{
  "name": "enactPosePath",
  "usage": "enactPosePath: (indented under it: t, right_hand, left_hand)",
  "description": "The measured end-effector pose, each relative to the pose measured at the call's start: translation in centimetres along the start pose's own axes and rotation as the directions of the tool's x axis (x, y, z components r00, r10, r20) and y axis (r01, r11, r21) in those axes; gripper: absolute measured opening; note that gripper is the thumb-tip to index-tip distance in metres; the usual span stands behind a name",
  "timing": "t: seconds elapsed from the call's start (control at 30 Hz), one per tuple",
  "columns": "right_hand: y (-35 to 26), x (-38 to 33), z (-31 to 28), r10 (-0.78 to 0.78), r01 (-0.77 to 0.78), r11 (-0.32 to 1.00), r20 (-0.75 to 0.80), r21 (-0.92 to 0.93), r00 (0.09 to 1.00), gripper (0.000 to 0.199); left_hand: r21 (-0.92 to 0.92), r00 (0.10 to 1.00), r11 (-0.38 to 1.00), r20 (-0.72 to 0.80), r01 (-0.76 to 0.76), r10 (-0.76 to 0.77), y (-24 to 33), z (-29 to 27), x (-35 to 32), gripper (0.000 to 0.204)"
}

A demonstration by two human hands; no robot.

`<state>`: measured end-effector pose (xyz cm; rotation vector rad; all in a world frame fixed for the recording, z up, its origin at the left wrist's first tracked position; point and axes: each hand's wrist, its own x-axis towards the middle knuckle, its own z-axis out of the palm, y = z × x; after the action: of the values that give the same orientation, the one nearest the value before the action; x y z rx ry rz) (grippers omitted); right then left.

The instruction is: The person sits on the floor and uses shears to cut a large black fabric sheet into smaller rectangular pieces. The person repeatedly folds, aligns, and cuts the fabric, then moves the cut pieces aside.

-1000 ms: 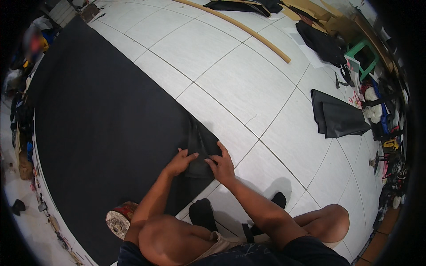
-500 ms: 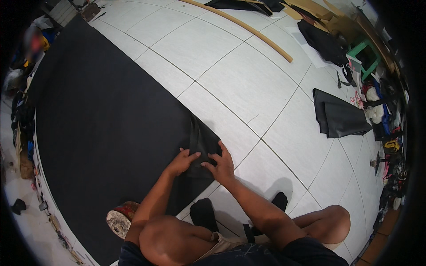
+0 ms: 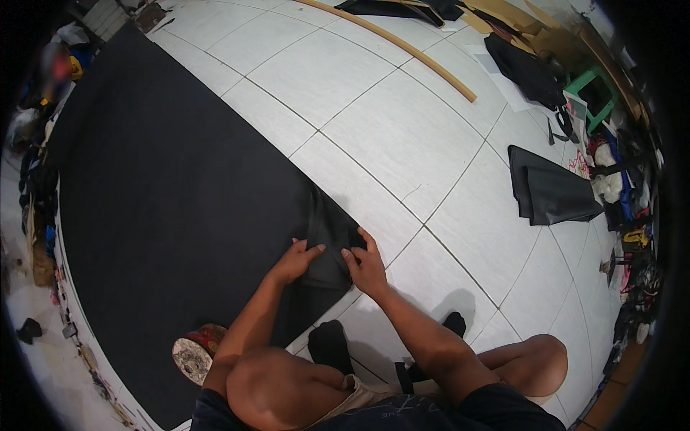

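Note:
A large sheet of black leather-like material (image 3: 165, 194) lies on the floor, its right corner in front of me. At that corner a narrow piece of the material is folded over as a flap (image 3: 328, 251). My left hand (image 3: 291, 263) grips the flap's left side, thumb on top and fingers partly hidden behind the fold. On the other side my right hand (image 3: 368, 269) holds the flap by the sheet's edge, thumb over the material and a forefinger along the rim. The undersides of both grips are hidden.
A round red can (image 3: 198, 353) with a crusted whitish top stands on the sheet beside my left forearm. Folded black material (image 3: 550, 187) lies on the tiles at right. Farther off are a long tan strip (image 3: 402, 47), a green stool (image 3: 593, 97) and clutter along both sides.
My right hand has shifted slightly right, its thumb moving from above the fold onto the flap's right side. The flap now lies spread wider between my hands. My left hand is nearly unmoved.

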<state>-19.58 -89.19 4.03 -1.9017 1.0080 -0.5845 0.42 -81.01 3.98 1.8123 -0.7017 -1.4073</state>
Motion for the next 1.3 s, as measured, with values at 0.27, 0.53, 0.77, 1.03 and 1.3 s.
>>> enactPosePath:
  t: [0.27, 0.53, 0.77, 1.03, 1.3]
  right_hand:
    - [-0.7, 1.1, -1.4, 0.224, -0.227, 0.971, 0.041, 0.069, 0.974, 0.044]
    - [0.6, 1.3, -1.3, 0.166, -0.175, 0.984, -0.174, -0.038, 0.971, 0.045]
    - [-3.7, 0.6, -0.2, -0.103, 0.121, 0.960, 0.083, -0.253, 0.991, 0.056]
    - [-1.0, 0.4, 1.5, -0.001, -0.001, 0.991, -0.021, -0.135, 1.000, 0.031]
    - [-0.5, 0.9, 0.3, 0.289, -0.249, 0.906, -0.072, 0.344, 0.955, 0.048]
  left_hand:
    - [0.036, 0.998, 0.999, 0.061, 0.010, -0.012, 1.5, -0.5, -0.7, 0.049]
    - [0.045, 0.999, 0.999, 0.032, -0.001, 0.000, 1.5, -0.1, -0.7, 0.045]
    - [0.029, 0.997, 0.999, 0.069, -0.019, 0.017, 1.0, -0.4, -0.5, 0.043]
    - [-0.037, 0.991, 0.999, 0.132, 0.022, -0.017, 0.7, -0.3, -0.1, 0.043]
    - [0.084, 0.999, 0.996, 0.042, -0.001, -0.002, 0.1, 0.1, 0.3, 0.046]
